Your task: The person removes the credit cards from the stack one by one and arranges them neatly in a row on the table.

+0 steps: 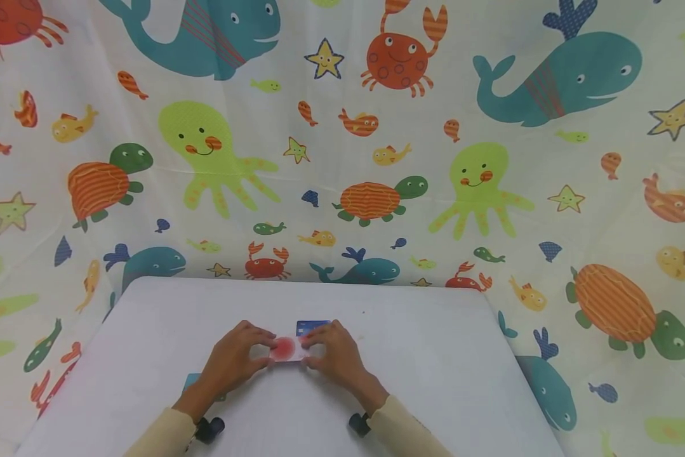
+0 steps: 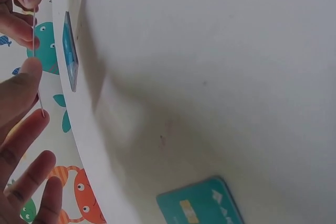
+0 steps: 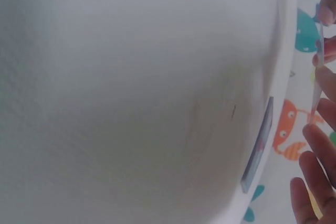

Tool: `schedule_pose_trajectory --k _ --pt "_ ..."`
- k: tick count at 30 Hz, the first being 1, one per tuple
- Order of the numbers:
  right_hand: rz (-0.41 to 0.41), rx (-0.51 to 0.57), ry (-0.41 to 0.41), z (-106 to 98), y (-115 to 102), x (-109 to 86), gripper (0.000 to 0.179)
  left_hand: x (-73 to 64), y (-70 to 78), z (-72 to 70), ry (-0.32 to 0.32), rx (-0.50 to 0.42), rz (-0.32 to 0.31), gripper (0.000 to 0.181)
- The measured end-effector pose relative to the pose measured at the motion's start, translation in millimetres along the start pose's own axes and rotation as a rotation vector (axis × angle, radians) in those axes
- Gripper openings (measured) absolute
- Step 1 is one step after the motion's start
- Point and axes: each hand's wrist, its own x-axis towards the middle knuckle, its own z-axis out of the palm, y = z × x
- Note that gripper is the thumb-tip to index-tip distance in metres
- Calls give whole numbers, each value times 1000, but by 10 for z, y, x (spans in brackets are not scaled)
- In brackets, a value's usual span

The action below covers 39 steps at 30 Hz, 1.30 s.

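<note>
Between the two hands is a thin white card [image 1: 285, 349] with a blurry red round mark on its face. My left hand [image 1: 235, 357] pinches its left end between thumb and finger; the other fingers spread apart. At the opposite end, my right hand [image 1: 338, 357] pinches the card the same way. Both wrist views show the card edge-on, raised off the table. Just beyond it lies a blue card [image 1: 312, 326], partly covered by the right fingers in the head view. A teal card [image 2: 202, 203] with a gold chip lies by the left wrist.
The cards lie on a white table [image 1: 433, 355]. Past its far edge hangs a white curtain [image 1: 331, 171] printed with sea animals. Dark wrist cameras [image 1: 209, 430] sit below both hands, near the sleeve cuffs.
</note>
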Motion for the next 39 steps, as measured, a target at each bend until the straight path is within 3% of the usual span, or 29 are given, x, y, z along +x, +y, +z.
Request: schedule_pose_trajectory --k 17,39 --pt "15 -22 -27 103 -94 -27 28 -99 -41 -80 -66 6 -83 34" --pt "11 -22 -69 258 -204 -66 27 -317 -150 -141 -37 -17 -101 35"
